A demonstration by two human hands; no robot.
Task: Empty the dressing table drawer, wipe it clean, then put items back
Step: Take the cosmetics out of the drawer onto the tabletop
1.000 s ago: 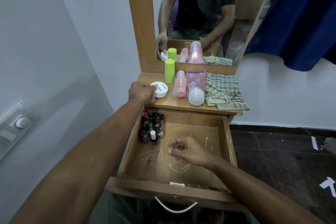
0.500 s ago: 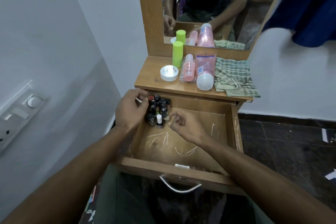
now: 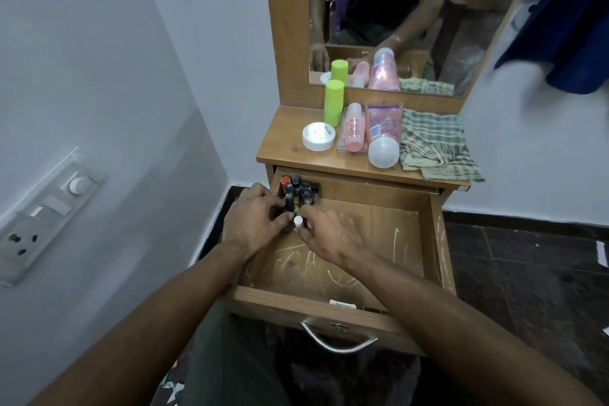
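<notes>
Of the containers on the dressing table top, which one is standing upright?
The lime green tube, at the back by the mirror frame. The white round jar sits flat, and the small pink bottle and large pink tube lie down.

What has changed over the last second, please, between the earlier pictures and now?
The left hand let go of the white jar on the tabletop and dropped into the drawer. The right hand moved over to join it at the small bottles. Tabletop items stayed put.
</notes>
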